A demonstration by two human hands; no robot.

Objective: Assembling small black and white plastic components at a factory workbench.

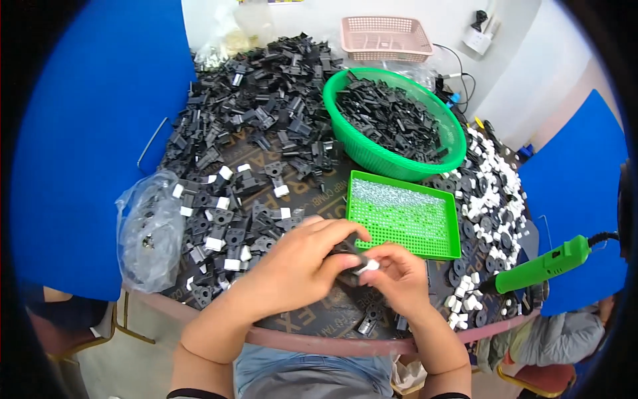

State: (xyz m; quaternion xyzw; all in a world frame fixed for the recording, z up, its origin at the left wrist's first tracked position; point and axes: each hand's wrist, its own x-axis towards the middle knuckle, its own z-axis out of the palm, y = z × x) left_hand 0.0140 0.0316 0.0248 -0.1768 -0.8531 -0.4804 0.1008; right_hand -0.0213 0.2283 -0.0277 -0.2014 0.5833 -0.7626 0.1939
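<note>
My left hand is closed around a black plastic part, its fingers and thumb hiding much of the shape. A small white block sits against that part's right side. My right hand pinches the white block between thumb and fingers, so the two hands meet over the near middle of the table. Just beyond them lies a green perforated tray strewn with many small shiny metal pieces. Below the hands, close to the table's front edge, rests another black part with round holes.
Loose black parts pile up at the far left. A green basin full of black pieces stands behind the tray. White blocks and black discs cover the right side, near a green power screwdriver. A clear plastic bag lies left.
</note>
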